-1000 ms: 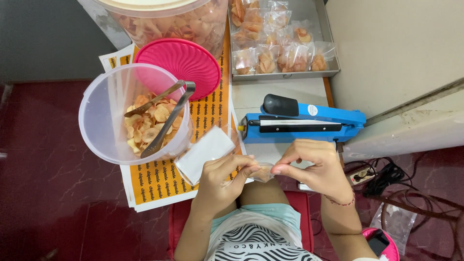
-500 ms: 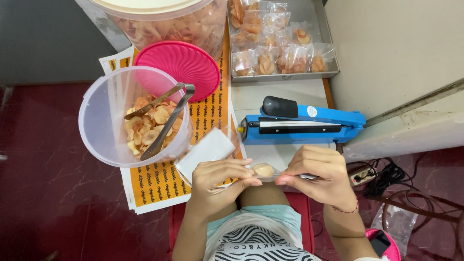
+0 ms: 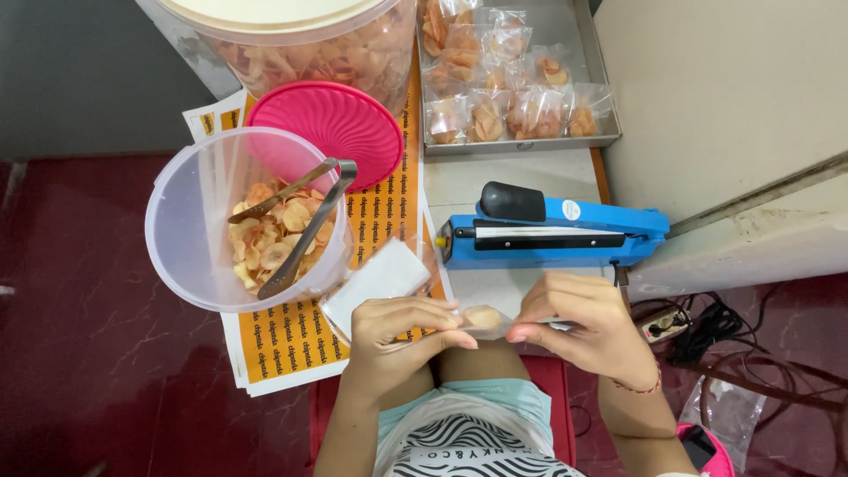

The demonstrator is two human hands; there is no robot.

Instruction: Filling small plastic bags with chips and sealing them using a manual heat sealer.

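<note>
Both hands have slid a bit lower since before. Left hand (image 3: 397, 331) and right hand (image 3: 579, 327) pinch the small clear bag (image 3: 483, 318) just below the blue sealer (image 3: 552, 234). Keep the bag's top flat and tight.

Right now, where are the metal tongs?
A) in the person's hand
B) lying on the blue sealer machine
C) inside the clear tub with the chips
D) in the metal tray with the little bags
C: the metal tongs lean inside the clear tub, their ends down among the chips, while the left hand and right hand hold a small clear bag between them.
</note>
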